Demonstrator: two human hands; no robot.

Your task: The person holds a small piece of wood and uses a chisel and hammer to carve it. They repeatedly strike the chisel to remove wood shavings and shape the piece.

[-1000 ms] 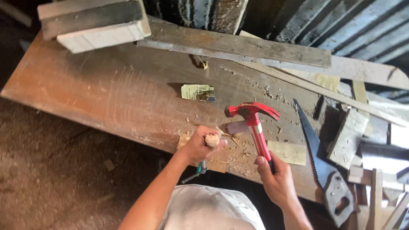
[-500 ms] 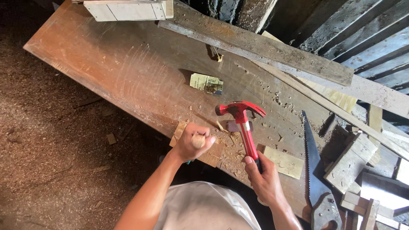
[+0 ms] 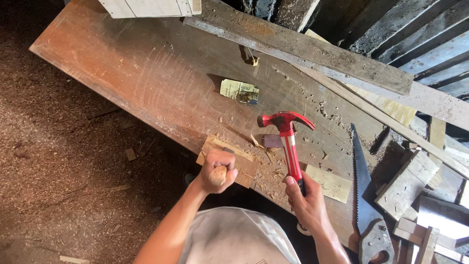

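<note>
Head view: my right hand is wrapped tight round the lower grip of the red claw hammer, head raised above the workbench, claw pointing right. My left hand is fisted round a wooden tool handle; I can't tell what tool, the working end is hidden under my fingers. That fist sits on a small flat wood piece at the bench's near edge, just left of the hammer head. Chips and shavings litter the board between both hands. Handsaw lies just right of my right hand, teeth facing it, so it's tight on that side. Offcut lies between hammer handle and saw. Crumpled paper scrap sits farther back, well apart. Open bench surface lies left and back; long planks bound the far edge.
</note>
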